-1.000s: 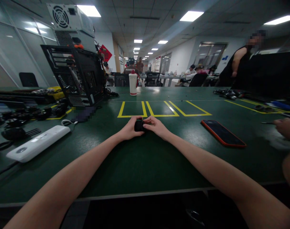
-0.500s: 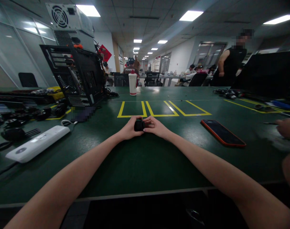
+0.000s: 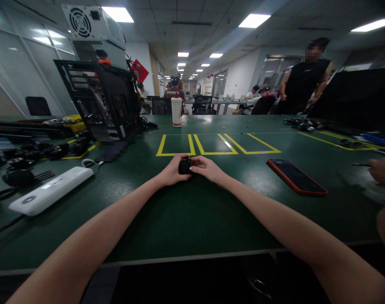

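Note:
Between my hands is a small black object (image 3: 184,167), dark and blocky; its kind cannot be made out. My left hand (image 3: 172,171) wraps round its left side, thumb below and fingers above. On the other side, my right hand (image 3: 208,169) closes its thumb and fingertips on the object's right edge. Both hands are low over the green table (image 3: 192,219), just in front of the yellow tape outlines (image 3: 175,154). Part of the object is covered by my fingers.
On the left lie a white power strip (image 3: 53,190) and black parts, behind them an open computer case (image 3: 116,101). A white cup (image 3: 176,112) stands farther back. At right are an orange-edged phone (image 3: 296,176) and another person's hand (image 3: 382,171) holding a thin tool.
My right thumb and fingers have shifted slightly on the black object's edge. My left hand stays in place. The standing person at the back right has turned.

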Motion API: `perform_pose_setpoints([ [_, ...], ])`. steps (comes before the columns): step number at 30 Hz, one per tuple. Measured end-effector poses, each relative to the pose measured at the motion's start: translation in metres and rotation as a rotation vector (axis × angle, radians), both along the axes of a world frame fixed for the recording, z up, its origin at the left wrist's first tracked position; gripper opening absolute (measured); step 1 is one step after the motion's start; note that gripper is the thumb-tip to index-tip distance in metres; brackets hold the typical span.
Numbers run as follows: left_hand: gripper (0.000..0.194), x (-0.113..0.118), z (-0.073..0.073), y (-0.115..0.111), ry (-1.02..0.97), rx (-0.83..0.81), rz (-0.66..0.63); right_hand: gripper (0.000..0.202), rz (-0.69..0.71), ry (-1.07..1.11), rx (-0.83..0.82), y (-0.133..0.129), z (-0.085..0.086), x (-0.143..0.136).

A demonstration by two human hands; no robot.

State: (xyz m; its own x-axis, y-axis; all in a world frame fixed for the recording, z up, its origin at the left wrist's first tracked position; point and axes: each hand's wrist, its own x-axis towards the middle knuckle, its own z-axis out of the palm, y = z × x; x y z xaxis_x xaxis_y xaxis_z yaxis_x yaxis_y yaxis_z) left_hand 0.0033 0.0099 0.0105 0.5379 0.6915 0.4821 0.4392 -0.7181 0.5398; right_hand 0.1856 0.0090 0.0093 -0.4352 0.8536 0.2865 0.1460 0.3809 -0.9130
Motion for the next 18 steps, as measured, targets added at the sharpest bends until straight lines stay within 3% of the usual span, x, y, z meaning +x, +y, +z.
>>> perform_pose_setpoints([
  [7,0.063,-0.0007,-0.0013,0.0018,-0.014,0.008,-0.018,0.037,0.075,-0.010,0.060,-0.0040,0.0019,0.0038],
  [13,0.063,-0.0003,-0.0027,0.0022,-0.030,0.011,-0.011,0.020,-0.023,-0.011,0.136,-0.0044,0.0026,0.0003],
  [18,0.062,-0.0003,0.0004,0.0000,-0.012,0.002,-0.010,0.024,-0.028,0.010,0.116,-0.0026,0.0016,-0.0017],
])
